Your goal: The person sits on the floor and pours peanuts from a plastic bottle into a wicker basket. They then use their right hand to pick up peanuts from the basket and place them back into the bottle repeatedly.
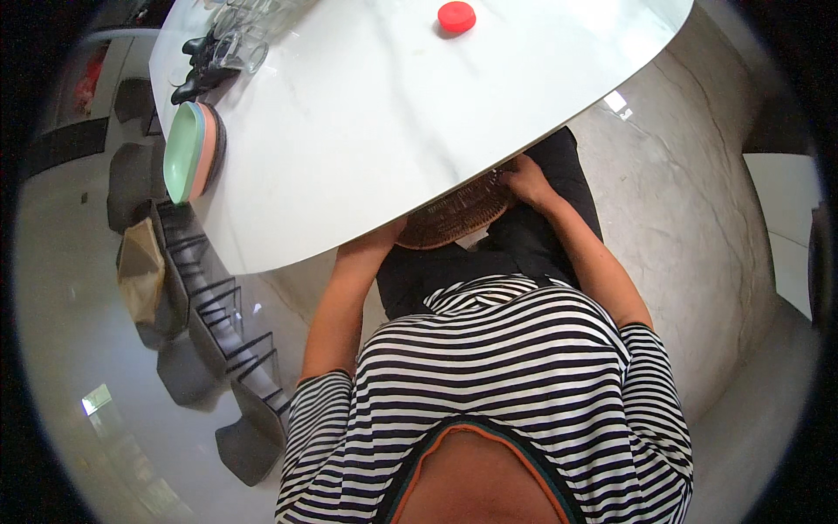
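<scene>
A brown wicker basket is over my lap, partly hidden under the near edge of the white marbled table. My right hand grips the basket's right end, thumb side toward the rim. At the left end my left hand holds the basket too; the tabletop covers most of its fingers. Whatever the basket may contain is out of sight.
A red round lid-like object lies on the far part of the table. Nested oval bowls, the front one green, stand at the left edge near clear glassware and black items. Grey chairs line the left floor.
</scene>
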Available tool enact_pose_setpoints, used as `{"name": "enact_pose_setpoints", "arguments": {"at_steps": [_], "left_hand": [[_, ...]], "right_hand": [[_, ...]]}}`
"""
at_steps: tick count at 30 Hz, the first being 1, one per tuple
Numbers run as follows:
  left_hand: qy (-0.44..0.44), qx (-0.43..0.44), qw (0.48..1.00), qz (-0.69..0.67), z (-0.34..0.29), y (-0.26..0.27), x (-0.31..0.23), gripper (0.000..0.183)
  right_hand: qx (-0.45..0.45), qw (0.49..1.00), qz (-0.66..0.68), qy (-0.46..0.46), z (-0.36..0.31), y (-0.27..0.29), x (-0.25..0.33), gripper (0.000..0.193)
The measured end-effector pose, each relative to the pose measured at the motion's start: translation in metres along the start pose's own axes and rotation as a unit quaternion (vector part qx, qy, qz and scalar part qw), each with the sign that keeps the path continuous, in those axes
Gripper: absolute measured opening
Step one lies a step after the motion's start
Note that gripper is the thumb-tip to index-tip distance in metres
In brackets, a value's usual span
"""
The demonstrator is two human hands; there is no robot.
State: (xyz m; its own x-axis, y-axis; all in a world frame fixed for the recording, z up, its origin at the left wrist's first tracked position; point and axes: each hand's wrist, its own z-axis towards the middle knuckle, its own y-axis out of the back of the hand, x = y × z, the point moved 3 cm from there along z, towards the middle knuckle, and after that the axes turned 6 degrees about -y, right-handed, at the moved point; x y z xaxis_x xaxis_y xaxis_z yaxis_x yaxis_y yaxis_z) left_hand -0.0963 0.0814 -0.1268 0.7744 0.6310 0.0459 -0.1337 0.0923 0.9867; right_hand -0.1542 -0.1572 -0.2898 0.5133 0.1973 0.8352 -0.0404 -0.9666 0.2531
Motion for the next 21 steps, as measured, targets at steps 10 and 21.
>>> {"name": "enact_pose_setpoints", "arguments": {"at_steps": [10,21], "left_hand": [[0.141,0.22,0.955,-0.142,-0.024,0.02,0.001,0.069],[0.203,0.34,0.905,-0.156,-0.036,-0.003,-0.018,0.078]], "right_hand": [[0.15,0.978,0.136,-0.044,-0.019,0.014,0.016,0.052],[-0.193,0.873,-0.396,0.21,-0.023,-0.013,0.039,0.043]]}}
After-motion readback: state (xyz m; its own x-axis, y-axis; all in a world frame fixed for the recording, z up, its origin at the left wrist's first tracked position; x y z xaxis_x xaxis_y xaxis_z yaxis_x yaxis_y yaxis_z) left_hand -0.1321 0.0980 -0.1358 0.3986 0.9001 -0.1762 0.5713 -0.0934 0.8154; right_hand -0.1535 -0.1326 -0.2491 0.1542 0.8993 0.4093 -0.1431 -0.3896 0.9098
